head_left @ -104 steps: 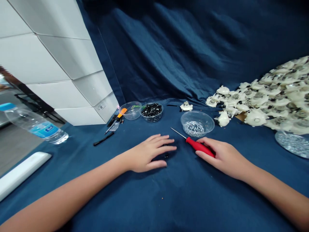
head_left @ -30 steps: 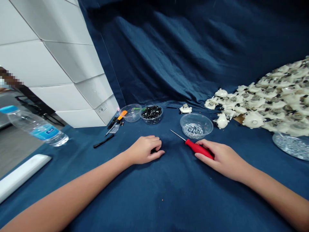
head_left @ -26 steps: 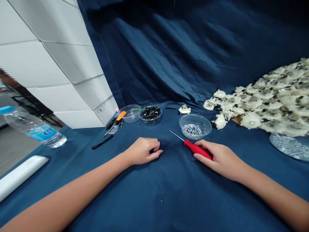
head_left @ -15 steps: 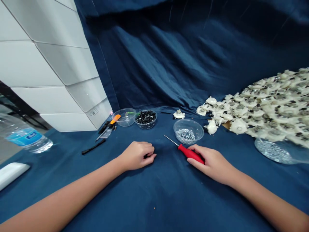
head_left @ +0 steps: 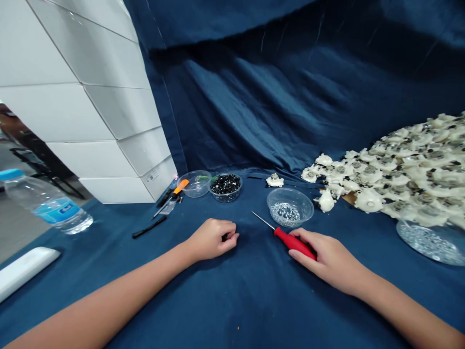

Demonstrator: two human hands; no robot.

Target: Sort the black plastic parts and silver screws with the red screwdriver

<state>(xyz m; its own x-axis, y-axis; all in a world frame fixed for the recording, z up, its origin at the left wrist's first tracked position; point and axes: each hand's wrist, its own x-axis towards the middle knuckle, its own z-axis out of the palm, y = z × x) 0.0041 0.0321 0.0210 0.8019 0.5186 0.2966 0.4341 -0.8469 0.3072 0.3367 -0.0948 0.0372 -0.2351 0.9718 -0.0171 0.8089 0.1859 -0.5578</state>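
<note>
My right hand (head_left: 329, 259) is closed around the red handle of a screwdriver (head_left: 295, 242), whose thin metal shaft points away to the left over the cloth. Just beyond it stands a clear round tub (head_left: 290, 206) with small silvery screws in the bottom. My left hand (head_left: 214, 238) rests on the cloth with its fingers curled in. Something dark shows inside the curl, too hidden to name. Farther back, a clear tub of small black parts (head_left: 225, 186) stands beside another clear tub (head_left: 198, 183). A single cream plastic part (head_left: 275, 181) lies behind the screw tub.
Cream plastic parts (head_left: 410, 169) are heaped at the right, with a clear container of silvery pieces (head_left: 430, 242) before them. White boxes (head_left: 119, 160) are stacked at the left. A water bottle (head_left: 54, 206), a white object (head_left: 27, 269), and an orange-handled tool (head_left: 178, 189) lie leftward.
The camera view has turned slightly left and up, so everything sits lower and farther right. Both hands keep the same pose, and the screwdriver stays in my right hand.
</note>
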